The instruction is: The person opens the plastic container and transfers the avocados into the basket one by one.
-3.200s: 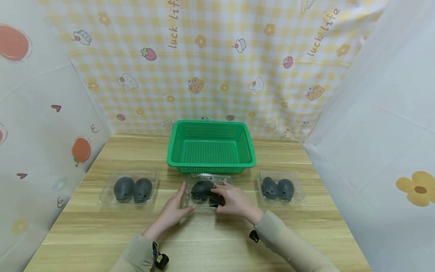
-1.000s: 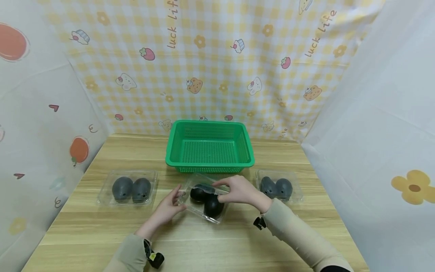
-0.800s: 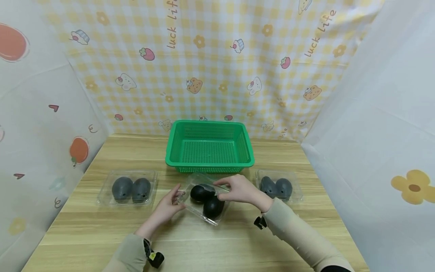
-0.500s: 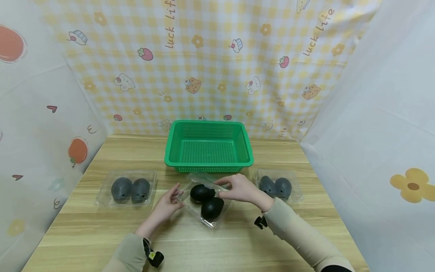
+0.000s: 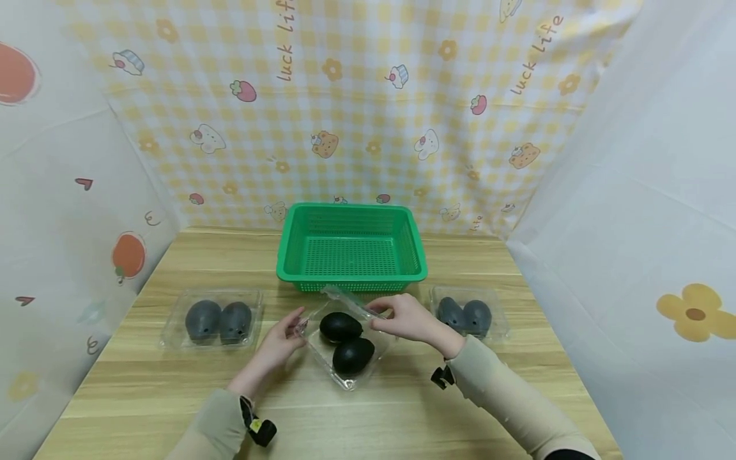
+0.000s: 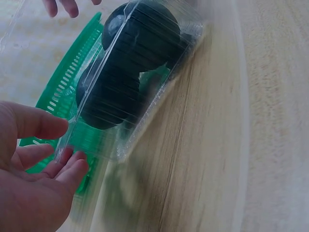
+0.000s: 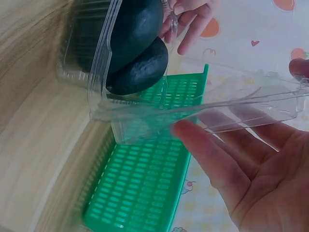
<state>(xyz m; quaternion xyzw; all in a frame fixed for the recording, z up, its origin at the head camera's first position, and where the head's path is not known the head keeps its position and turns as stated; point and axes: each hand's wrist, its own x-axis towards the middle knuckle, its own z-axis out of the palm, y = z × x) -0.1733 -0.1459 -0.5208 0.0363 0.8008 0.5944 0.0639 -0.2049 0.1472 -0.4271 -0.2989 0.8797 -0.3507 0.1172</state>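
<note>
A clear plastic clamshell box (image 5: 347, 384) stands turned at an angle on the table, its lid (image 5: 347, 299) raised at the back. Two dark, smooth, egg-shaped fruits (image 5: 353, 356) lie in its tray, one behind the other. My left hand (image 5: 278, 345) pinches the left corner of the box between thumb and fingers; the left wrist view shows the fingertips at the rim. With thumb and fingers, my right hand (image 5: 407, 317) holds the lid up by its edge. In the right wrist view the lid (image 7: 256, 116) stands swung away from the tray.
Directly behind the box is a green perforated basket (image 5: 352, 278). Closed clamshells with two dark fruits each stand on the left (image 5: 172, 332) and the right (image 5: 499, 329). Patterned cloth (image 5: 368, 115) hangs behind the wooden table (image 5: 437, 409).
The box has turned so one corner points toward me. My right hand has lifted the lid, exposing both fruits. The left hand has shifted slightly left and stays at the box's corner.
</note>
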